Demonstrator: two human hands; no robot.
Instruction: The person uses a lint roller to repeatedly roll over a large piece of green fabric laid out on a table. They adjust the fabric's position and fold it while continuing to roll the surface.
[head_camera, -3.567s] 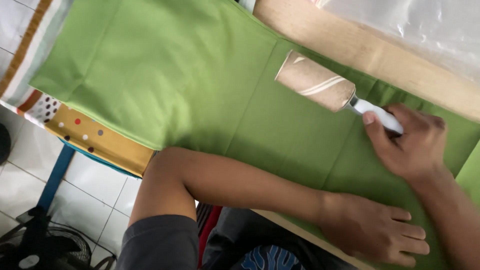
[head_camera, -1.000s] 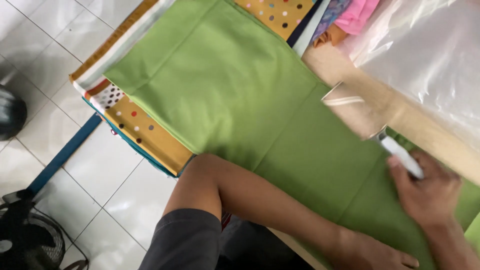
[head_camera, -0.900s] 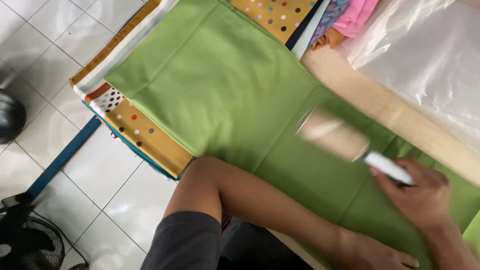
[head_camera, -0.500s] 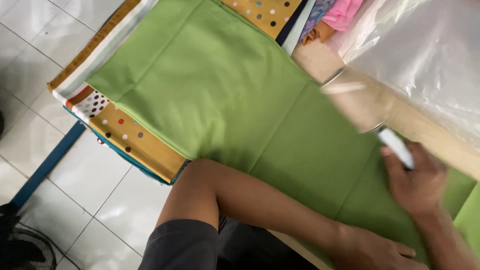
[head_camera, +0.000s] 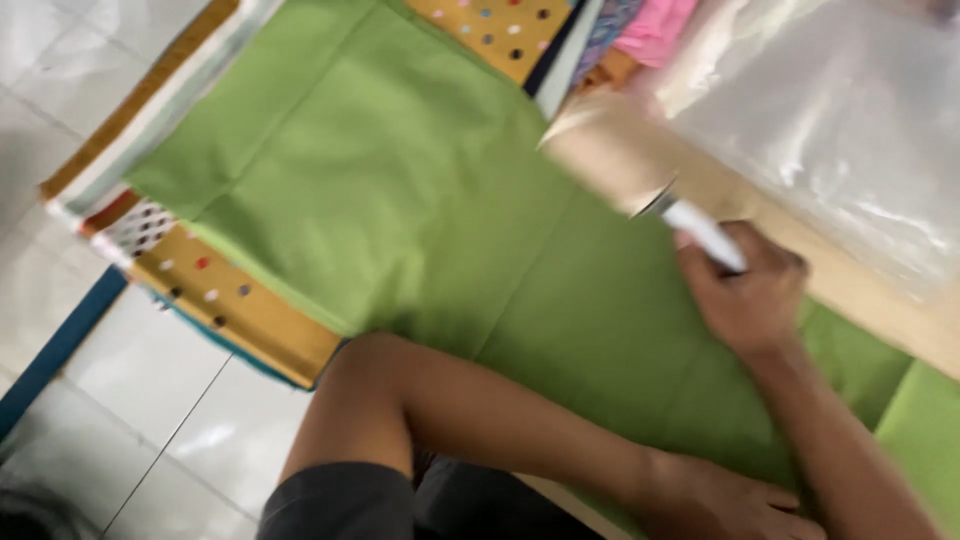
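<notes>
Right hand (head_camera: 745, 300) wrapped tight around white handle (head_camera: 703, 232) of lint roller (head_camera: 612, 160); roller head up at far edge of green cloth (head_camera: 400, 200), blurred, half over a tan strip (head_camera: 860, 290) beyond it. Can't tell if touching the cloth or just above.

Left hand (head_camera: 725, 500) flat on near edge of cloth, fingers spread, gripping nothing, forearm laid across the fabric. Partly cut off at frame bottom.

Handling, judged:
- Roller: light, rigid handle, cardboard-coloured sticky drum. Best held by the handle only, as now; drum probably tacky.
- Cloth: soft, thin, limp, folded with visible creases. Likely to bunch or slide under a roller stroke unless pinned, hence the flat palm. Not fragile.

Surface:
- Cloth on a stack of other fabrics: mustard polka-dot piece (head_camera: 230, 305) sticking out near left, striped edges (head_camera: 150, 110) beside it, pink fabric (head_camera: 655, 30) at far side.
- Clear plastic sheet (head_camera: 830, 110) past the tan strip, glossy, crinkled.
- More green at right edge, same shade.

Room: pale tiled floor (head_camera: 120, 420) below left, blue bar (head_camera: 55, 350) running down beneath the stack, probably a table leg. Dark shorts at bottom centre.
</notes>
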